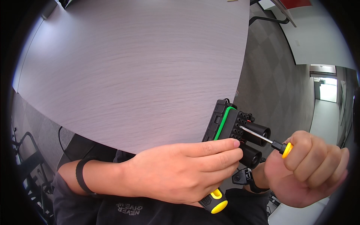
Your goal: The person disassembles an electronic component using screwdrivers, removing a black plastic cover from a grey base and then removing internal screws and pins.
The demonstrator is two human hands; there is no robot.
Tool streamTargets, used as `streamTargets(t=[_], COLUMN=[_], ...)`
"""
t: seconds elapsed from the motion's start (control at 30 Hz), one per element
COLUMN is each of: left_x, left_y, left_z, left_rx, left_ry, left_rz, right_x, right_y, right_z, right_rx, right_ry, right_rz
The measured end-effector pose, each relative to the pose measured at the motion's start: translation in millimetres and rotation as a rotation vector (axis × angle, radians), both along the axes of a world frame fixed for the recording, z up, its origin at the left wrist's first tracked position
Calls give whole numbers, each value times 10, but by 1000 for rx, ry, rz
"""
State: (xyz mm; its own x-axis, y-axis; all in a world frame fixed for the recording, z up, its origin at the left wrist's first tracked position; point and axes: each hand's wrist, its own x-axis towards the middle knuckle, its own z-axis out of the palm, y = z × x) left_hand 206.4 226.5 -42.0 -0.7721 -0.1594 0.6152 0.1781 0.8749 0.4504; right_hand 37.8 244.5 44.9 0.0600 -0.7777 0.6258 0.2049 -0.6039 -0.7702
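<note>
My left hand [191,165] is closed around a black boxy device [215,120] at the table's right edge. The device has a green strip [225,122], a block with rows of round holes [240,122], and two black cylinders [258,133] pointing right. Out from under that hand sticks a black handle with a yellow end [215,202]; whether it belongs to the device is hidden. In a fist, my right hand [311,168] grips a screwdriver [277,145] with a yellow collar. Its metal shaft points left, the tip at the holed block.
A wide pale grey table [131,75] stretches out ahead and left. Beyond its right edge lies a grey checkered floor [272,56]. Black chair parts [32,161] stand at lower left, and a white panel [318,37] is at upper right. A black band circles each wrist.
</note>
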Motion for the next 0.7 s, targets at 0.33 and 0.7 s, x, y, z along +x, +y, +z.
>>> streamTargets(t=[0.33, 0.7], left_x=[-77, -59], left_y=[28, -50], left_z=[-17, 41], left_rx=[24, -48], left_ry=[43, -20], left_rz=[35, 39], right_x=[-32, -270], right_y=[-32, 37], right_z=[-26, 78], right_rx=[28, 148], right_ry=[49, 246], right_rz=[46, 17])
